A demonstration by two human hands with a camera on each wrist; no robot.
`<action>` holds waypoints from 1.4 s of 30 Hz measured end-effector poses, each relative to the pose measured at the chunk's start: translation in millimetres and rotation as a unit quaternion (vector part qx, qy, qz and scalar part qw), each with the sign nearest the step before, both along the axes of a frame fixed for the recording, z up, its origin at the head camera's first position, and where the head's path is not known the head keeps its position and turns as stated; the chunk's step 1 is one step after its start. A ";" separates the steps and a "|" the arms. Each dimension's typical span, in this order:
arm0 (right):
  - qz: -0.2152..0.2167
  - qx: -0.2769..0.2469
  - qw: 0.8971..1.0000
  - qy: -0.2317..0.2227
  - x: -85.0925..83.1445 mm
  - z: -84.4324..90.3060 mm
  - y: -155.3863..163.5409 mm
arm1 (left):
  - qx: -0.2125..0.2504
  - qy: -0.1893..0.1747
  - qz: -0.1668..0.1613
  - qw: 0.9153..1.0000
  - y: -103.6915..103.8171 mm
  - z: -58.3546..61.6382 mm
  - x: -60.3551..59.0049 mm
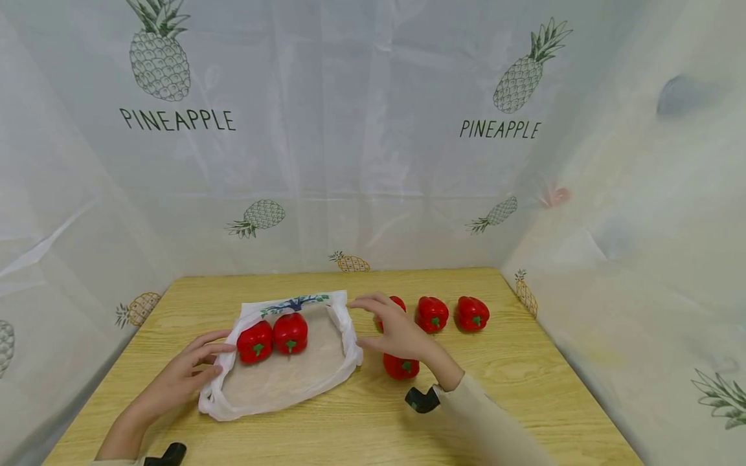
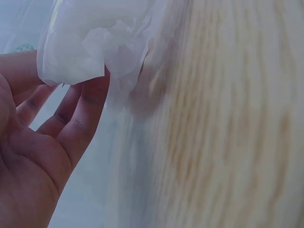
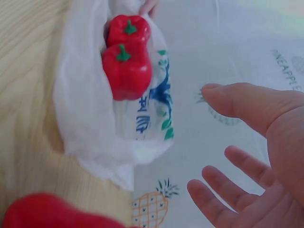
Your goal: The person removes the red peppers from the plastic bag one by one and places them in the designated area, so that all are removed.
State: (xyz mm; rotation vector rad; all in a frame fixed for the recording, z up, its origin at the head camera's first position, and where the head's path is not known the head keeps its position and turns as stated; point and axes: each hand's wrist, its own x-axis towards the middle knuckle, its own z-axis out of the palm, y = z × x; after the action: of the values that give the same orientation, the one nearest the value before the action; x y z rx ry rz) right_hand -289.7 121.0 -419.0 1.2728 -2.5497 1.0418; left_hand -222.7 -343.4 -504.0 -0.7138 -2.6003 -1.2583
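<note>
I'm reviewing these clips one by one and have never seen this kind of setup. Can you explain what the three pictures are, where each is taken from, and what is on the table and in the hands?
There is no machine here: a person works with two bare hands. The wide picture comes from a camera on the person's head; the other two come from cameras strapped to each wrist.

On the wooden table lies a white plastic bag, spread open, with two red peppers on it. Four more red peppers lie on the table to its right, two of them partly hidden by the right hand.

The left hand touches the bag's left edge; its wrist view shows the fingers against crumpled plastic, though a firm grip cannot be confirmed. The right hand hovers open by the bag's right edge, holding nothing.
</note>
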 end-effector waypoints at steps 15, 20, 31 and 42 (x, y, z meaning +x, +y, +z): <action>0.021 0.026 0.999 -0.014 -12.4 6.6 -55.4 | 0.001 0.015 -0.007 1.000 -2.1 -3.3 -2.6; 0.026 0.032 0.999 -0.012 -19.5 1.8 -71.1 | 0.002 0.018 -0.012 1.000 -3.1 -3.9 -3.1; 0.041 0.036 0.997 -0.054 -29.8 -9.9 -95.4 | -0.001 0.015 -0.008 1.000 -1.9 -2.3 -2.2; 0.065 0.057 0.995 -0.051 -41.7 -24.5 -120.1 | -0.005 -0.008 0.001 1.000 -2.3 -0.7 -1.2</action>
State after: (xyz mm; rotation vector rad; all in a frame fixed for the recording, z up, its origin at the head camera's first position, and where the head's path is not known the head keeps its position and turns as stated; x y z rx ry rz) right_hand -331.4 0.9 -443.5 1.4685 -2.6667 1.0230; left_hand -223.8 -345.7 -504.7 -0.7064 -2.6224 -1.2566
